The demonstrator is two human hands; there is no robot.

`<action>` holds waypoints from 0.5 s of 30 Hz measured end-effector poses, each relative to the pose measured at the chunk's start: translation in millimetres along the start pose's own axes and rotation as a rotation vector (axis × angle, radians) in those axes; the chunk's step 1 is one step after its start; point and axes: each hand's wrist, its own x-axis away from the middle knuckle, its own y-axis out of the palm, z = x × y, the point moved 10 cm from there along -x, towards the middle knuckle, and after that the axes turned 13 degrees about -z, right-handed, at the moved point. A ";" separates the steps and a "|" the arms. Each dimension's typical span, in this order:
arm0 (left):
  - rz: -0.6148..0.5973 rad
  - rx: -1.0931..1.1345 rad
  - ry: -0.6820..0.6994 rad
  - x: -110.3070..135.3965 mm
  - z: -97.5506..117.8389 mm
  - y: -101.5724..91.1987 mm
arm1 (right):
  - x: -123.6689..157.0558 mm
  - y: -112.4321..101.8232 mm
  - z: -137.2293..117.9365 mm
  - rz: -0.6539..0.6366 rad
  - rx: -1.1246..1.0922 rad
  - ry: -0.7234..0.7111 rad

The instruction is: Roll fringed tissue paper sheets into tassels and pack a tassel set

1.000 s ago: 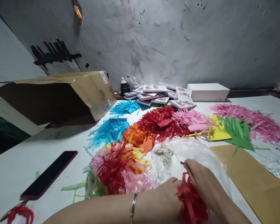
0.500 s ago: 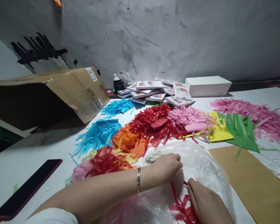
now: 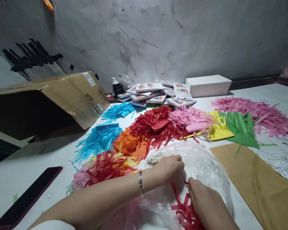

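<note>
My left hand (image 3: 169,167) is curled, knuckles up, gripping the rim of a clear plastic bag (image 3: 204,166) lying on the white table (image 3: 33,159). A metal bangle sits on that wrist. My right hand (image 3: 206,204) is closed on a bundle of red fringed paper strips (image 3: 182,209) at the bag's mouth. Just left of the bag lies a mixed heap of red, yellow and pink fringe (image 3: 103,166).
Piles of blue (image 3: 98,140), orange (image 3: 129,143), red (image 3: 158,124), pink (image 3: 252,111), yellow and green fringe cover the table. A tipped cardboard box (image 3: 50,99) lies left, a dark phone (image 3: 26,198) near left, brown paper (image 3: 254,182) right, small packets (image 3: 156,94) and a white box (image 3: 207,84) behind.
My left hand moved up from the red strips to the bag's rim. My right hand slid lower with the red strips. The view shifted right and slightly down.
</note>
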 end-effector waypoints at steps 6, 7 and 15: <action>0.031 0.013 -0.006 5.5 3.7 -4.9 | 2.4 -3.3 -1.2 0.038 -0.006 -0.001; 0.034 0.013 -0.002 6.2 5.3 -4.4 | 2.2 -3.7 -1.3 0.042 -0.011 -0.004; 0.048 0.015 0.020 -4.4 10.5 6.8 | 5.0 -6.9 -2.4 0.060 -0.022 -0.021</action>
